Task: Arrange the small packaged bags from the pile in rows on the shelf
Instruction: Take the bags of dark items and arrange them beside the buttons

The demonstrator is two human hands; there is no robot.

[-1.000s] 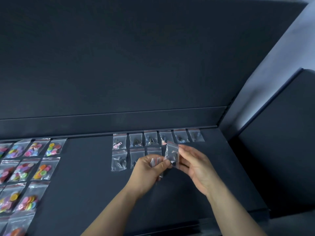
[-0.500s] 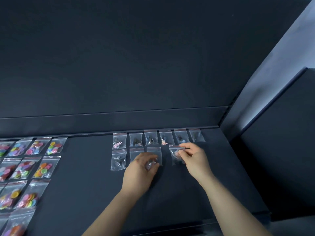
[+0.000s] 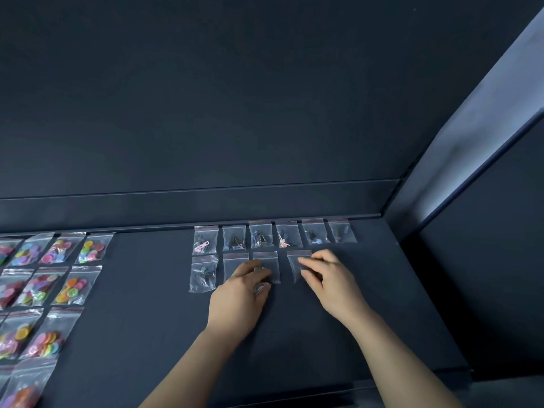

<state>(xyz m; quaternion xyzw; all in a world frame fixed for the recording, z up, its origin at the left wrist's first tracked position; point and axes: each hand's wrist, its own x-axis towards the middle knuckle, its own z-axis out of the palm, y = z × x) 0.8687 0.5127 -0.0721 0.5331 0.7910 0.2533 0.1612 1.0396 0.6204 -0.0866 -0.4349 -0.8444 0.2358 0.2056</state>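
**Q:** What was the status of the bag being placed?
**A:** One second earlier it was clear of the shelf (image 3: 382, 290), pinched between both hands. At this moment the fourth bag (image 3: 293, 265) lay flat on the shelf in the front row (image 3: 204, 273), directly in front of the back row (image 3: 260, 237) of six.

**Q:** State of the right grip?
**A:** The right hand (image 3: 332, 281) was over that bag, fingers bent, fingertips (image 3: 306, 260) touching its top edge. Whether the pinch was holding or released could not be told.

**Q:** And the left grip?
**A:** The left hand (image 3: 235, 298) had come down to the shelf. Its fingers were curled round a small bunch of spare bags (image 3: 262, 287) (clear film, contents not legible). It partly covered the second bag of the front row.

**Q:** Consequence for the task?
**A:** The front row went from three bags to four. Two positions remained to match the back row, and the left hand carried the stock for them. Note: the gap between the third bag (image 3: 268, 260) and the fourth bag was wider than the other gaps, so a nudge to the left was probably required before release. The button bags (image 3: 91, 250) at the far left already lay in rows, well apart from both hands.
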